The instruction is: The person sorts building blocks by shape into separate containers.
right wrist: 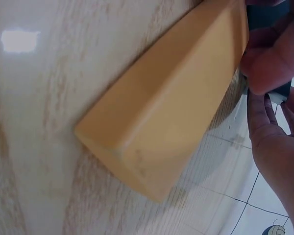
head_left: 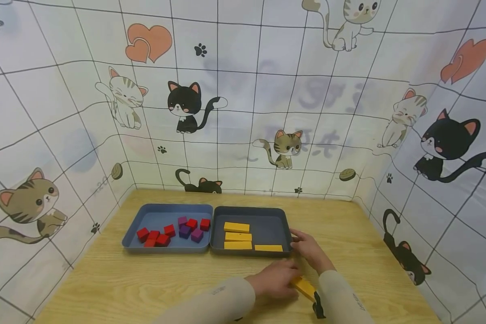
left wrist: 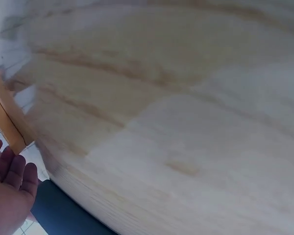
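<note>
My left hand (head_left: 277, 279) is low over the table, its fingers at the upper end of a yellow rectangular block (head_left: 304, 288) that lies slanted; it seems to hold that end. Close up, the block (right wrist: 152, 107) fills much of the right wrist view, and its end (left wrist: 10, 120) shows above the left fingers in the left wrist view. My right hand (head_left: 311, 251) touches the right rim of a dark grey tray (head_left: 267, 220) with its fingertips. Inside lie several yellow blocks (head_left: 238, 236), three stacked in a column and one beside them at the front.
Left of the dark tray, touching it, stands a blue tray (head_left: 158, 211) with several red cubes (head_left: 162, 240) and purple cubes (head_left: 196, 235). Both trays rest on a wood-grain table (head_left: 146, 288). A cloth with printed cats (head_left: 243, 99) encloses the back and sides.
</note>
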A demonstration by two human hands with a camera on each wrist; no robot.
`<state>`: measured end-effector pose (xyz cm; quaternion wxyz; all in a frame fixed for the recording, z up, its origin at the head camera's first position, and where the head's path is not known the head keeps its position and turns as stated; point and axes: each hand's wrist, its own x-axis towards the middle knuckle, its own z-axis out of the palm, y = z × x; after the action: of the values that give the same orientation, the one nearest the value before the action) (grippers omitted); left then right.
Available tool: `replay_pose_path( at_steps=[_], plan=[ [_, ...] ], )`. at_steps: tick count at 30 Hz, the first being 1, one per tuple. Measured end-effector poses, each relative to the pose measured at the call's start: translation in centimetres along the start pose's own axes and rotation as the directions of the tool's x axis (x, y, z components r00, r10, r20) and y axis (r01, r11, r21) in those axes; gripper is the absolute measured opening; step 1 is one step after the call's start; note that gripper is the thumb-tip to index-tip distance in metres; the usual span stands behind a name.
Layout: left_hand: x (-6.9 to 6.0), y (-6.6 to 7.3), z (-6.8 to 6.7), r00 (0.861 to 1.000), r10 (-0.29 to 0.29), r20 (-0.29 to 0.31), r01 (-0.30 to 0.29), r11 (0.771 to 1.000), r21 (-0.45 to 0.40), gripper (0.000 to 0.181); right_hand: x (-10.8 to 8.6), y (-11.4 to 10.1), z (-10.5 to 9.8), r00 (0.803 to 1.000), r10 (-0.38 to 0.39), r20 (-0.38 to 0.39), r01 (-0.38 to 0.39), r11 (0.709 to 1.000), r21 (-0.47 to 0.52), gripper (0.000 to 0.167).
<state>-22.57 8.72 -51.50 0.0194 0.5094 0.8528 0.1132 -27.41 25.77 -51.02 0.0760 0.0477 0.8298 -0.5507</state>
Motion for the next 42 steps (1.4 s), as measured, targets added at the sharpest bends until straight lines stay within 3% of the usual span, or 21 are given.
replay_pose_path(
  at_steps=[6, 10, 19, 25, 29, 36, 42],
  plan=[
    [-0.3, -0.2, 0.0, 1.0, 0.01, 0.015, -0.011, 0.998, 0.061, 0.032, -0.2, -0.1, 0.0, 1.0, -0.001, -0.005, 0.001, 1.0, -0.013, 0.053],
    [-1.0, -1.2, 0.0, 1.0, 0.004, 0.026, -0.004, 0.999, 0.033, 0.03, -0.2, -0.2, 0.0, 1.0, 0.011, -0.015, -0.011, 1.0, -0.019, 0.054],
    [-4.8, -4.0, -1.0, 1.0, -0.013, -0.002, 0.013, 1.0, -0.026, 0.029, -0.2, -0.3, -0.1, 1.0, 0.024, -0.011, -0.024, 1.0, 0.007, 0.054],
    [-7.0, -4.9, -2.3, 0.998, -0.035, -0.056, 0.031, 0.997, -0.069, 0.026, -0.2, -0.3, -0.3, 1.0, 0.003, -0.002, -0.003, 1.0, 0.01, 0.054],
    [-7.2, -5.2, -3.1, 0.994, -0.052, -0.096, 0.047, 0.997, -0.059, 0.029, -0.2, -0.4, -0.4, 1.0, -0.012, 0.002, 0.012, 1.0, 0.01, 0.053],
    [-7.0, -5.2, -5.2, 0.987, -0.133, -0.087, 0.123, 0.986, -0.109, 0.03, -0.3, -0.2, -0.1, 1.0, -0.008, 0.001, 0.008, 1.0, 0.019, 0.054],
    [-6.5, -6.3, -6.6, 0.968, -0.231, -0.1, 0.215, 0.965, -0.149, 0.031, -0.2, 0.0, 0.2, 1.0, -0.012, -0.004, 0.012, 1.0, 0.006, 0.053]
  ],
)
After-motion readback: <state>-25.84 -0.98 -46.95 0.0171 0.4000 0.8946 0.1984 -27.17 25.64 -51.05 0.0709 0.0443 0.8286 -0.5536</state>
